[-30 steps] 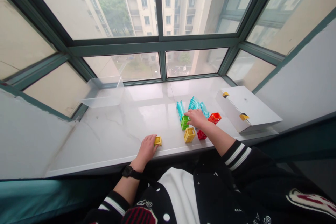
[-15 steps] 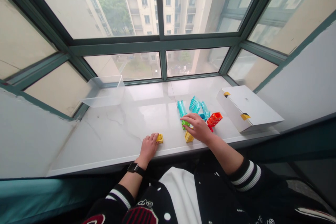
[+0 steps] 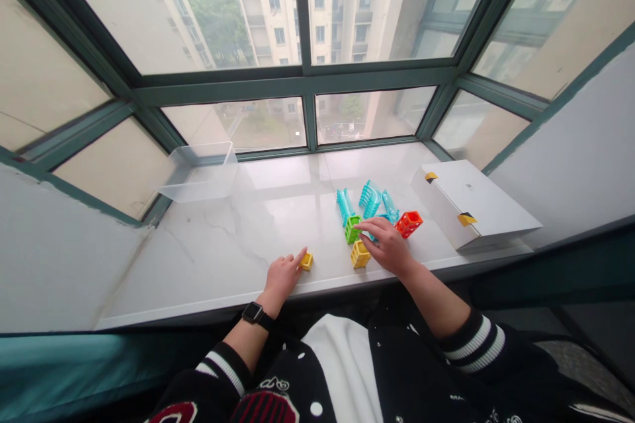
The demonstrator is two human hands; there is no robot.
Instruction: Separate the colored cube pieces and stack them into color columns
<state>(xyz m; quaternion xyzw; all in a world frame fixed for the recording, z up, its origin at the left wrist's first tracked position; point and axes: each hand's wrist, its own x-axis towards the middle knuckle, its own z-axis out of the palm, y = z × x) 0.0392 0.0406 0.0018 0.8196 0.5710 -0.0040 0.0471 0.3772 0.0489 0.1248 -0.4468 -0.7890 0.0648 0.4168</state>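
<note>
My left hand (image 3: 282, 275) rests on the marble windowsill (image 3: 223, 244), fingers bent, its fingertips touching a small yellow block (image 3: 307, 260). My right hand (image 3: 388, 245) lies over a cluster of toy blocks, fingers curled and extended left; a red block seen earlier is hidden under it. Beside its fingertips stand a yellow cage block (image 3: 360, 254) and a green cage block (image 3: 352, 229). An orange cage block (image 3: 408, 223) lies just right of the hand. Teal curved pieces (image 3: 370, 198) sit behind.
A clear plastic bin (image 3: 201, 172) stands at the back left of the sill. A white flat box (image 3: 471, 205) with yellow tabs lies at the right. Window frames surround the sill on three sides.
My right hand drew back from the green block toward me and now covers the red block. My left hand shifted slightly right with the small yellow block.
</note>
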